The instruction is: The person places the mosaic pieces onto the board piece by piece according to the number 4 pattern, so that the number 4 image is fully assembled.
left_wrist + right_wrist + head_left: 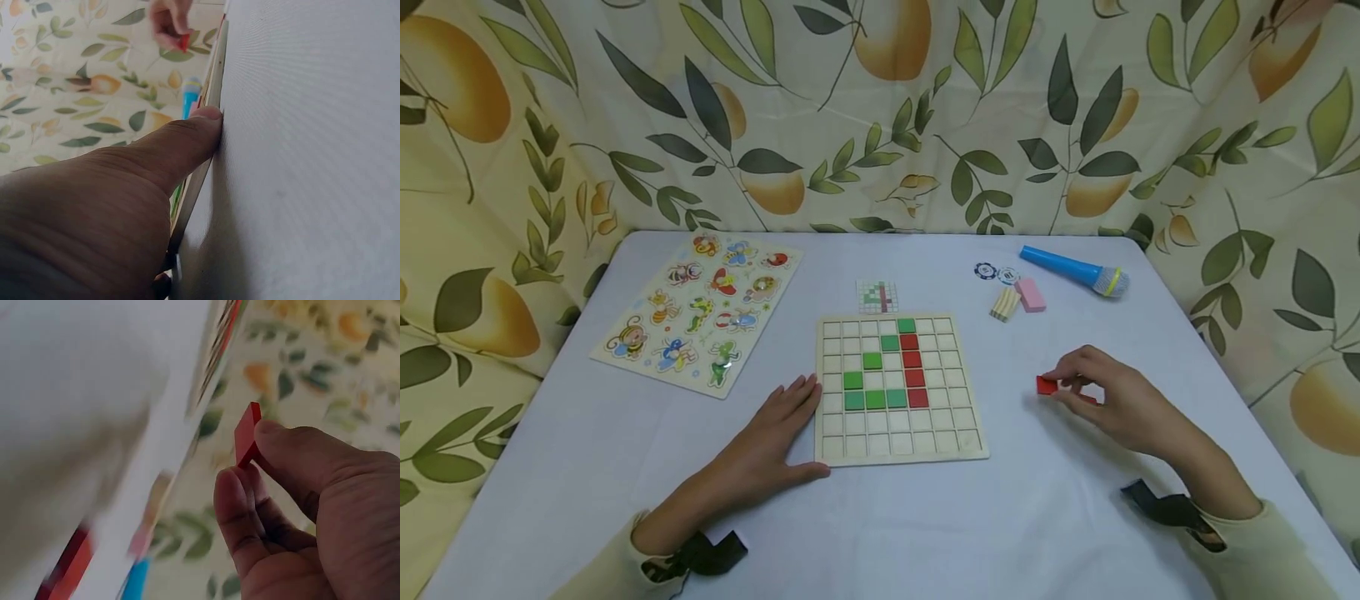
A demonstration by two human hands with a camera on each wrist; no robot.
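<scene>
A wooden grid board (898,446) lies mid-table, with green tiles (874,399) and a column of red tiles (914,359) set in its cells. My left hand (775,433) lies flat on the table, fingers straight, thumb (187,140) against the board's left edge (209,109). To the board's right, my right hand (1108,396) pinches a small red tile (1046,384) between thumb and fingers, just above the table. The right wrist view shows the red tile (247,432) edge-on in that pinch. A small pattern card (877,297) sits behind the board.
An insect puzzle board (700,308) lies at the left. Behind the right hand are a blue toy microphone (1075,271), a pink block (1030,294), a striped wooden piece (1004,303) and two poker chips (996,272). Leaf-print cloth walls surround the white table (925,525).
</scene>
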